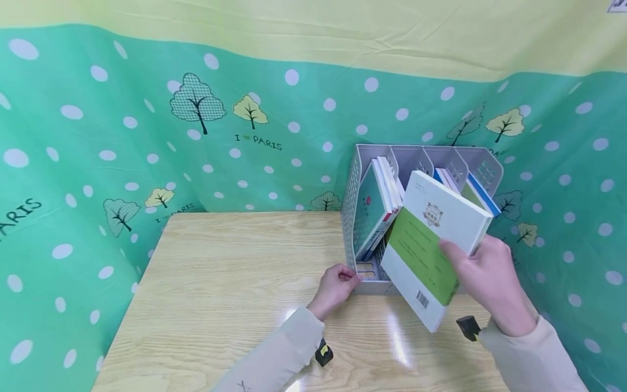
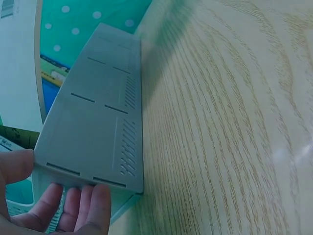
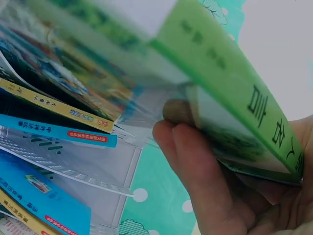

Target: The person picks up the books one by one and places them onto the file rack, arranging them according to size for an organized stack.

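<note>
In the head view my right hand [image 1: 490,272] grips a white and green book [image 1: 431,239] by its right edge, thumb over the cover. The book tilts in front of the grey file rack [image 1: 377,287], hiding part of its middle slots. The right wrist view shows the book's green spine [image 3: 234,88] with dark lettering and my fingers under it. At the rack's front left corner my left hand [image 1: 335,288] holds the edge; in the left wrist view the thumb and fingers [image 2: 100,205] pinch its rim. Green-covered books [image 1: 372,212] lean in the leftmost slot.
More books stand in the right slots, among them a blue-edged one [image 1: 482,193]. The right wrist view shows a blue book [image 3: 54,129] and a yellow-spined book [image 3: 58,105]. Under the rack lies a wooden table [image 1: 235,272]; a green dotted curtain [image 1: 274,98] hangs behind.
</note>
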Available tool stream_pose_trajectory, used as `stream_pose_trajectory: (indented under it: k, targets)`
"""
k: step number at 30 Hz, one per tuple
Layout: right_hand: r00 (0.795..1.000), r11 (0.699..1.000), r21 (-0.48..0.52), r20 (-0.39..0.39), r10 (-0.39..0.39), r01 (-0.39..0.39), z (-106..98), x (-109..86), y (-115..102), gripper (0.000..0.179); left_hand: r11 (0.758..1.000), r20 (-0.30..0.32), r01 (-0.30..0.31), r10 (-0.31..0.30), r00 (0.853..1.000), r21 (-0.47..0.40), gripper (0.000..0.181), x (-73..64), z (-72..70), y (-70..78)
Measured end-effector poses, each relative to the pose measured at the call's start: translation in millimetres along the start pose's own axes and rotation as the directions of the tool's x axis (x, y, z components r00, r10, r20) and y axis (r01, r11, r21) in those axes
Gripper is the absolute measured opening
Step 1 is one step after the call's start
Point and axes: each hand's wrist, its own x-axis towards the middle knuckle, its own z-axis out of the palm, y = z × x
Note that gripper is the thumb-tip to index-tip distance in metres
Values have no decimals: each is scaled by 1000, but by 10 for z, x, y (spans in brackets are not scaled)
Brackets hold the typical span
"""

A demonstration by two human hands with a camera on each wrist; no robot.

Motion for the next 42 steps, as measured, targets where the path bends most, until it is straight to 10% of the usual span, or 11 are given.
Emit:
stream_pose_trajectory:
  k: [21, 42]
  targets:
    - [998, 997, 45, 11, -68, 67, 232, 120, -130, 39, 999, -14, 8, -8, 1000, -36, 15, -16, -3, -7]
    - [971, 990, -43, -190, -143, 137, 583, 299, -44, 40, 998, 1, 23, -23, 1000, -52, 19, -7, 14, -7]
